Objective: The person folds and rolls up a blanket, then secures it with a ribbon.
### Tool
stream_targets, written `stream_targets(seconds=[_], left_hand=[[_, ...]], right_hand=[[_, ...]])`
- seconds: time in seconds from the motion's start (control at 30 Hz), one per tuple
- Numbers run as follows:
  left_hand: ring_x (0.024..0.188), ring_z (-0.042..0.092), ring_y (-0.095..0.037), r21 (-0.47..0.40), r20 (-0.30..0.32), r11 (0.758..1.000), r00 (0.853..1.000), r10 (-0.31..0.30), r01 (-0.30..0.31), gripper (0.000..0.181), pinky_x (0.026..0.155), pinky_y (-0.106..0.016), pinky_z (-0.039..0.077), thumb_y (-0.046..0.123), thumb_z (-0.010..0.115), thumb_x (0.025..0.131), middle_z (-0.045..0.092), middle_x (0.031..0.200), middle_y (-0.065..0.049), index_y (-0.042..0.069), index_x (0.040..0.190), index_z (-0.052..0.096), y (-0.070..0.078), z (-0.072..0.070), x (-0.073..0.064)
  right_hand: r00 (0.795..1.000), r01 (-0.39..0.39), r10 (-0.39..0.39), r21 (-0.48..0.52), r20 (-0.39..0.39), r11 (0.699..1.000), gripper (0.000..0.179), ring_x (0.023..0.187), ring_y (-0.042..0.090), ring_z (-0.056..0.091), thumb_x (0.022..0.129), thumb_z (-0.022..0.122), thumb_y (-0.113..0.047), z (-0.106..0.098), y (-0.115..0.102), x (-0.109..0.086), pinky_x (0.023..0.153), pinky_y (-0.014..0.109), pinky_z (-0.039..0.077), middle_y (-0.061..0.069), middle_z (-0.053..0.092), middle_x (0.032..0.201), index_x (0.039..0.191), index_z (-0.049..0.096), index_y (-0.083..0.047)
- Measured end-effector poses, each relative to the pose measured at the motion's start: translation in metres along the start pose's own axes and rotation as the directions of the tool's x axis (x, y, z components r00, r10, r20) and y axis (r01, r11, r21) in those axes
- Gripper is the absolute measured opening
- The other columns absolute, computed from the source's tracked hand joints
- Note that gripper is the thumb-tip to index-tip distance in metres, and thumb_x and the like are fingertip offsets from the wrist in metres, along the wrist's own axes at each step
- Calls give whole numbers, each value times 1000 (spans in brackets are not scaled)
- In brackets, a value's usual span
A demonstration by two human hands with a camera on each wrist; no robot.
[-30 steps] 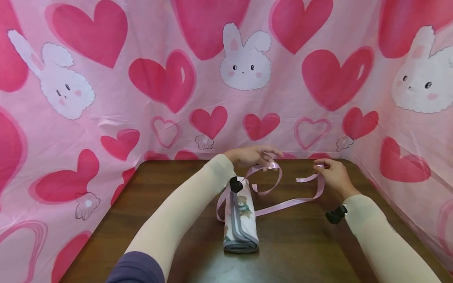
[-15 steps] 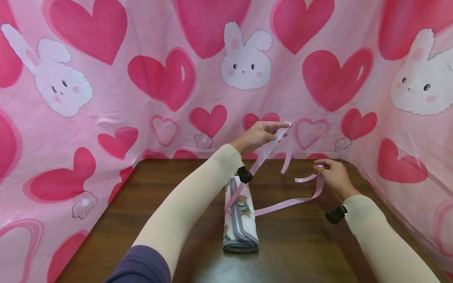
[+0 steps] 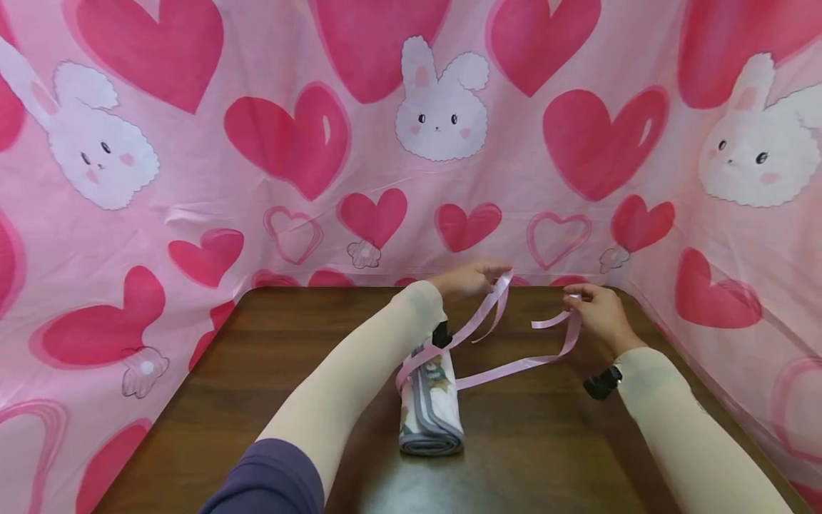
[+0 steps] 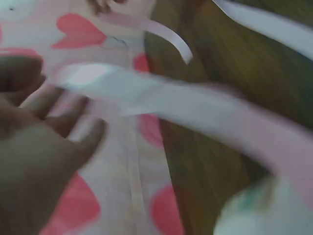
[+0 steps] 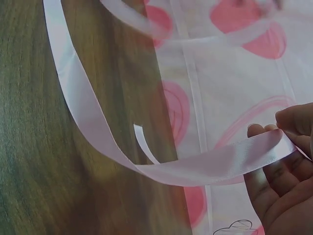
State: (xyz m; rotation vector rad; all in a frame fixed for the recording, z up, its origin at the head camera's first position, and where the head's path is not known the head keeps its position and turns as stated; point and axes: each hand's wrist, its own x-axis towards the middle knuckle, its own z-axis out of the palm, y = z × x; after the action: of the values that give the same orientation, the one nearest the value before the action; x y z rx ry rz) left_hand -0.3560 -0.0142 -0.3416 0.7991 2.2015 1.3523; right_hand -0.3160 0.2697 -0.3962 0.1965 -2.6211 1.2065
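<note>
pink cloth (image 3: 443,193) stands behind the tabletop (image 3: 308,321). mid-tabletop lies the roll (image 3: 432,407), far end hidden by the left sleeve (image 3: 359,364); the ribbon (image 3: 514,367) emerges on both sides. left hand (image 3: 467,280), extended toward the far edge, pinches one length, blurred in its wrist view; right hand (image 3: 602,314), near the far right corner, pinches the other between thumb and fingers, cropped in its wrist view.

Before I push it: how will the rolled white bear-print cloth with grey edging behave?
Likely soft: the rolled cloth shows coiled layers at its near end. Probably slides before rolling, since that end looks flattened, wider than tall. The pink satin ribbon crossing over it may tug it, as left hand and right hand grip the ribbon.
</note>
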Motion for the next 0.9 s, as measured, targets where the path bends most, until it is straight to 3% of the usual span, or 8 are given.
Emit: stream_targets(seconds=[0.1, 0.2, 0.33, 0.47, 0.57, 0.67, 0.8, 0.9], left_hand=[[132, 40, -19, 204, 3, 971, 992, -129, 126, 55, 106, -29, 34, -4, 40, 92, 43, 148, -9, 5, 147, 41, -13, -4, -6], [125, 47, -16, 466, -57, 857, 975, -216, 217, 46, 103, -29, 36, 5, 43, 94, 52, 139, -7, 6, 139, 52, -19, -7, -20], [108, 58, -16, 633, -105, 747, 979, -175, 201, 34, 91, -29, 47, 8, 50, 94, 64, 122, -4, 9, 125, 66, -23, -5, -41], [99, 60, -13, 671, -115, 731, 991, -64, 125, 26, 86, -28, 49, 10, 61, 93, 66, 111, 0, 11, 118, 69, -31, -1, -68], [99, 60, -13, 730, -120, 680, 992, 31, 67, 22, 90, -28, 48, 15, 65, 93, 66, 107, 2, 13, 114, 71, -41, 1, -92], [102, 59, -14, 767, -128, 640, 988, 89, 42, 20, 94, -30, 46, 17, 67, 92, 66, 108, 2, 14, 111, 73, -53, 4, -116], [109, 59, -13, 724, -101, 689, 982, 161, -38, 22, 98, -29, 43, 15, 67, 92, 67, 114, 2, 12, 114, 73, -71, 9, -137], [115, 57, -11, 711, -80, 697, 973, 218, -97, 23, 102, -28, 39, 15, 66, 93, 65, 121, 1, 12, 115, 73, -80, 14, -148]], right_hand=[[1000, 5, -6, 15, 9, 1000, 29, 84, 24, 64, 97, 59, -15, 6, -3, 4, 62, 17, 48, 23, 69, 97, 117, 64, 5], [1000, 13, -13, -9, 6, 1000, 29, 89, 30, 64, 97, 59, -15, 9, -4, 5, 63, 16, 47, 23, 69, 99, 118, 64, 4], [1000, 26, -27, -64, -8, 998, 30, 94, 35, 61, 97, 58, -14, 4, -3, 4, 62, 12, 44, 24, 67, 106, 121, 63, 2], [998, 48, -50, -102, -23, 994, 36, 93, 35, 58, 97, 58, -14, -5, -2, 2, 71, 28, 51, 27, 63, 110, 129, 59, 2], [997, 54, -59, -97, -42, 994, 40, 86, 34, 62, 97, 57, -13, -9, -2, 3, 68, 34, 53, 28, 62, 106, 134, 55, 2], [997, 41, -47, -86, -65, 995, 42, 85, 34, 63, 97, 57, -12, -10, -2, 4, 57, 19, 49, 29, 62, 106, 137, 52, 1], [997, 8, -13, -63, -73, 998, 45, 94, 38, 61, 99, 54, -18, -10, -2, 6, 63, 15, 45, 32, 59, 117, 141, 48, -3], [997, -19, 17, -18, -80, 1000, 46, 85, 33, 64, 99, 54, -18, -7, -2, 7, 59, 21, 50, 30, 59, 112, 143, 47, -4]])
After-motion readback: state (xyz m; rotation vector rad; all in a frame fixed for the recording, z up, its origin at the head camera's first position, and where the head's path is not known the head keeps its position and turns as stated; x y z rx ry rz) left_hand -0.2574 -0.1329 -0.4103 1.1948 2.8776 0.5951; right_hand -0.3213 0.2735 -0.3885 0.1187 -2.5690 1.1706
